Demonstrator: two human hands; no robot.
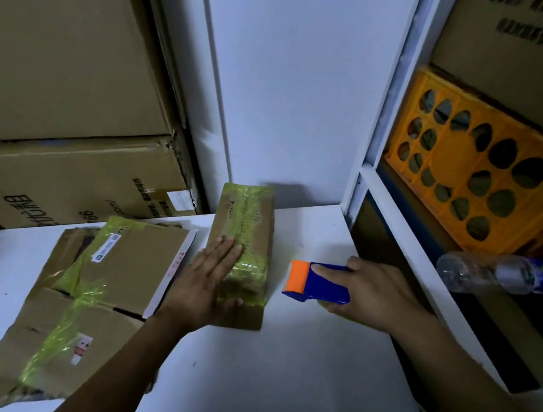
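Box [247, 223], small, green-taped: left hand [204, 283] flat on top, fingers straight. Right hand [375, 295] grips tape dispenser [314, 287] alongside. Advice: press firmly along the seam, keeping the box from sliding.

A loose pile of flattened cardboard [49, 332], strapped with yellow-green tape, lies along the left edge of the white tabletop [292, 374]. A smaller brown box with a white label [139, 257] rests on top of it, toward the far left corner. Beyond that corner two big brown cartons are stacked — the lower one [70, 179] printed with dark characters, the upper one [58, 56] plain. A white wall panel [296, 88] rises behind the far edge. Past the right edge stands a white shelf frame [415, 231] — in it an orange plastic crate [455, 161] with oval holes sits under another printed carton [522, 73]. A clear plastic bottle [503, 272] with a blue label lies on its side near the crate.
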